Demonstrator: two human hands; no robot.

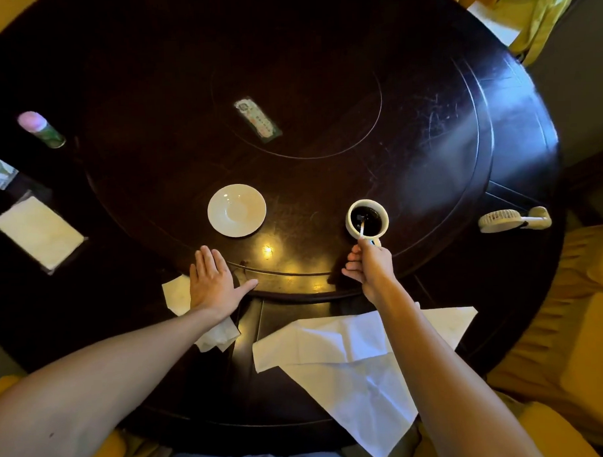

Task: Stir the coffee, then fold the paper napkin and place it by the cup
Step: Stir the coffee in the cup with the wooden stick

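Note:
A white cup (352, 228) of black coffee stands on the dark round table, right of centre. A thin stirrer (361, 228) dips into the coffee, and my right hand (368, 265) is shut on its near end just in front of the cup. A large white paper napkin (339, 360) lies unfolded and creased at the table's near edge, under my right forearm. My left hand (211, 282) rests flat with fingers apart on the table, its wrist over a smaller crumpled white napkin (179, 294).
An empty white saucer (237, 210) sits left of the cup. A tissue box (38, 232) and a pink-capped bottle (40, 129) are at the far left. A white handheld fan (513, 219) lies at the right edge, and a printed card (258, 120) on the central turntable.

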